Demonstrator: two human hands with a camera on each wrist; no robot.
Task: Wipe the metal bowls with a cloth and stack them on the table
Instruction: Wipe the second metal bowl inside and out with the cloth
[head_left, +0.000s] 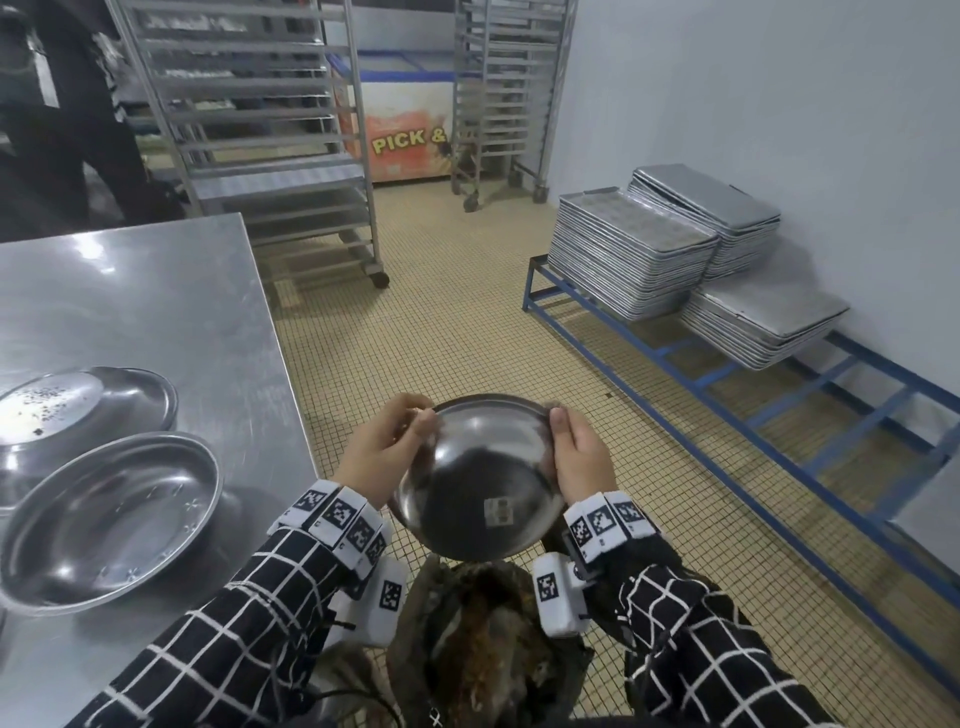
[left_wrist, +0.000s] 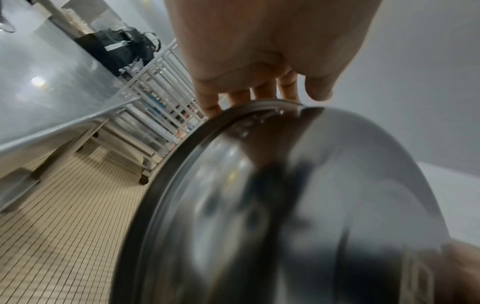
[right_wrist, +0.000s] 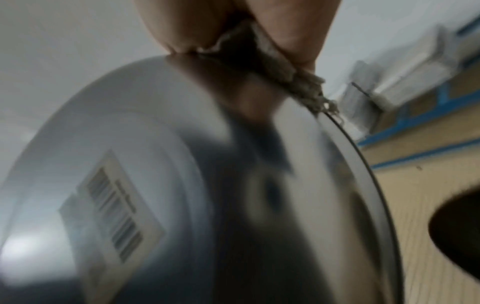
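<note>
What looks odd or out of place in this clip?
A barcode sticker sits on the underside of the held bowl. The far bowl on the table lies upside down, with dark specks on its base. Nothing looks spilled or damaged.

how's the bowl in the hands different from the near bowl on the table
The held bowl is off the table, gripped at its rim by the left hand and the right hand; the near bowl rests on the table, untouched. The held bowl shows its underside with a barcode sticker; the near bowl shows its open inside. Both are shiny metal.
</note>
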